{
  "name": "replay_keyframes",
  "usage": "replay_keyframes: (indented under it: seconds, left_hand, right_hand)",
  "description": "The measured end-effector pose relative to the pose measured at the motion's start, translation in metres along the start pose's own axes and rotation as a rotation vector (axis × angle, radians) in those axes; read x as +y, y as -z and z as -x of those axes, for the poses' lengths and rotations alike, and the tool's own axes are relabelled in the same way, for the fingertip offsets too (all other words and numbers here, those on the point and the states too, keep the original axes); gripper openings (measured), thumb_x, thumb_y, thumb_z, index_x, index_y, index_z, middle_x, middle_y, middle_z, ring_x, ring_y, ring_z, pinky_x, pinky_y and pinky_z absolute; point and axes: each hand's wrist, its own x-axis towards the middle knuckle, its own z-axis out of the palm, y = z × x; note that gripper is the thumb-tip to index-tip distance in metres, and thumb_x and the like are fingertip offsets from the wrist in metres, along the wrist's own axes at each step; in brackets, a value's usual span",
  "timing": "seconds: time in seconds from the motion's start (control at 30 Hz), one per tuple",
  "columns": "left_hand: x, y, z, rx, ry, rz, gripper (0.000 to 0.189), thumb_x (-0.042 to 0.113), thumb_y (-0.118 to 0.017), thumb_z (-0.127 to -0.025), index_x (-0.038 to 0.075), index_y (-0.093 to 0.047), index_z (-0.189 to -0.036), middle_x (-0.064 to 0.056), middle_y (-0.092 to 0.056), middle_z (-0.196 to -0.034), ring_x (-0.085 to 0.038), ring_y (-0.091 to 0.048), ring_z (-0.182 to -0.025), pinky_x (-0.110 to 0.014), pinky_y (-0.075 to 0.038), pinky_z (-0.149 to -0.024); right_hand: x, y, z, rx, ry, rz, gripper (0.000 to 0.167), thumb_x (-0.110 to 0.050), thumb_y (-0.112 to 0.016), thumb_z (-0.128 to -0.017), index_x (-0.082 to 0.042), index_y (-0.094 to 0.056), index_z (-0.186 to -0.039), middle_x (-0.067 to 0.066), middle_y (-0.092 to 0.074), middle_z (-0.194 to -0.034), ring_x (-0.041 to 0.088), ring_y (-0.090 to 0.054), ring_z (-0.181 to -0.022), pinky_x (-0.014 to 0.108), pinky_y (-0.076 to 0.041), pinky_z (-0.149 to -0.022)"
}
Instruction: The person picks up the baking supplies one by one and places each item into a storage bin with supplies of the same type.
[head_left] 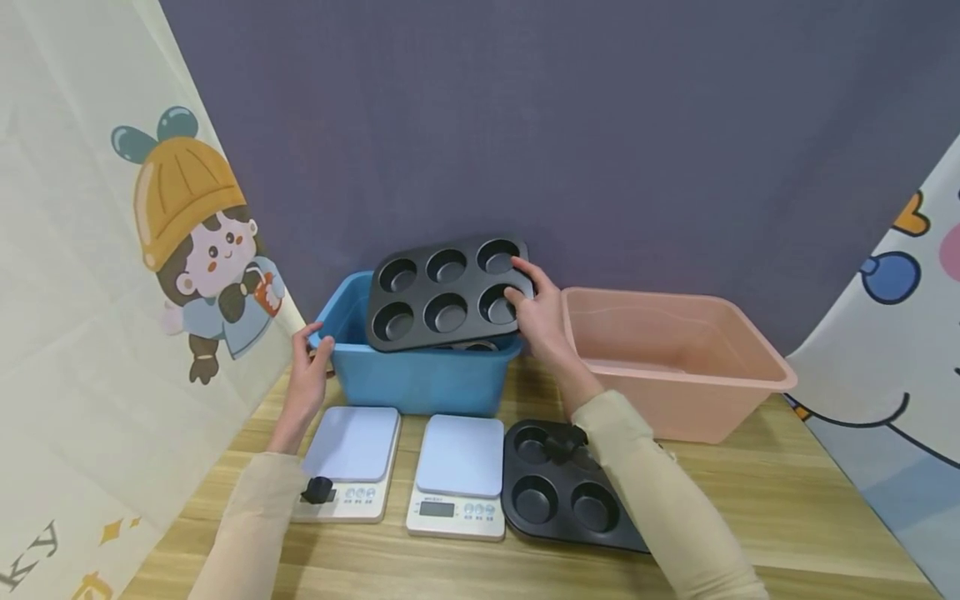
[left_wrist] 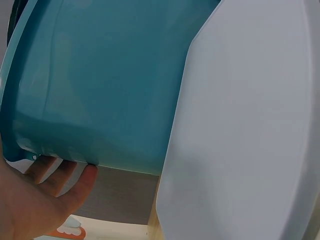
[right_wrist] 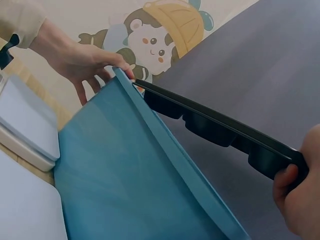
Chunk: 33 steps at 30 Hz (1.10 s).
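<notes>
Head view: your left hand (head_left: 306, 377) grips the left end of the blue bin (head_left: 416, 382), thumb and fingers bent over its rim. Your right hand (head_left: 546, 321) pinches the right end of the upper tray (head_left: 447, 292), fingers parted and thumb in a cup. This six-cup tray lies between your hands, tilted above the bin, cups facing you; whether it rests on the rim cannot be told. Below your left hand stands the left scale (head_left: 351, 442); beside it, nearer your right forearm, the right scale (head_left: 461, 457). The lower tray (head_left: 564, 502) lies partly under that forearm, and the pink bin (head_left: 678, 408) stands right of your right hand.

Left wrist view: your left fingers touch the blue bin's edge.

Right wrist view: the upper tray appears edge-on, its near end in your right hand's grip, its far end near your left hand.
</notes>
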Motion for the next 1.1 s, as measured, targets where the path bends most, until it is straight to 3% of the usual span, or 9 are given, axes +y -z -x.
replay_keyframes:
  seconds: [0.07,0.2,0.4,0.57,0.87,1.1]
  left_hand:
    - [0.008,0.000,0.004,-0.006,0.010,0.004,0.055,0.035,-0.037,-0.107,0.013,-0.019,-0.155,-0.028,-0.028,-0.146,-0.035,-0.040,-0.124,-0.051,-0.042,-0.094]
    - [0.020,-0.001,0.009,-0.017,0.014,0.017,0.055,0.031,-0.037,-0.107,0.009,-0.019,-0.154,-0.032,-0.027,-0.146,-0.040,-0.039,-0.125,-0.058,-0.040,-0.097]
    - [0.004,-0.001,0.002,-0.008,0.009,0.006,0.057,0.038,-0.037,-0.107,0.015,-0.018,-0.155,-0.028,-0.025,-0.152,-0.041,-0.037,-0.131,-0.061,-0.038,-0.100]
    - [-0.009,0.000,-0.003,0.010,-0.029,-0.017,0.058,0.044,-0.037,-0.106,0.017,-0.018,-0.154,-0.027,-0.026,-0.152,-0.041,-0.038,-0.131,-0.060,-0.039,-0.099]
    - [-0.012,0.000,-0.003,0.011,-0.032,-0.022,0.059,0.046,-0.038,-0.105,0.017,-0.020,-0.154,-0.026,-0.029,-0.147,-0.037,-0.040,-0.125,-0.059,-0.040,-0.097]
    - [-0.010,0.002,-0.002,0.010,-0.037,-0.016,0.058,0.044,-0.038,-0.106,0.019,-0.020,-0.155,-0.025,-0.029,-0.150,-0.038,-0.039,-0.128,-0.056,-0.040,-0.096]
  right_hand:
    - [0.002,-0.003,0.000,0.000,-0.013,-0.014,0.050,-0.011,-0.060,-0.098,-0.033,-0.054,-0.142,0.009,-0.061,-0.131,0.015,-0.041,-0.044,0.027,-0.036,-0.040]
    - [0.006,-0.009,0.002,0.014,-0.018,-0.036,0.049,-0.011,-0.060,-0.098,-0.030,-0.053,-0.142,0.007,-0.058,-0.137,0.014,-0.037,-0.040,0.028,-0.038,-0.039]
    - [0.011,-0.019,0.007,0.016,-0.036,-0.010,0.049,-0.011,-0.061,-0.097,-0.027,-0.052,-0.143,0.004,-0.052,-0.144,0.016,-0.041,-0.044,0.042,-0.048,-0.044]
    - [0.016,-0.025,0.006,0.018,-0.054,-0.003,0.049,-0.012,-0.060,-0.098,-0.026,-0.051,-0.144,0.007,-0.049,-0.145,0.016,-0.042,-0.046,0.035,-0.047,-0.041]
    - [0.021,-0.032,0.005,-0.034,-0.090,0.078,0.046,-0.015,-0.057,-0.100,-0.021,-0.049,-0.145,0.017,-0.053,-0.137,0.015,-0.047,-0.040,0.028,-0.046,-0.040]
    - [0.020,-0.034,0.004,-0.109,-0.062,0.148,0.044,-0.017,-0.052,-0.103,-0.018,-0.047,-0.146,0.016,-0.055,-0.128,0.015,-0.046,-0.045,0.029,-0.049,-0.043]
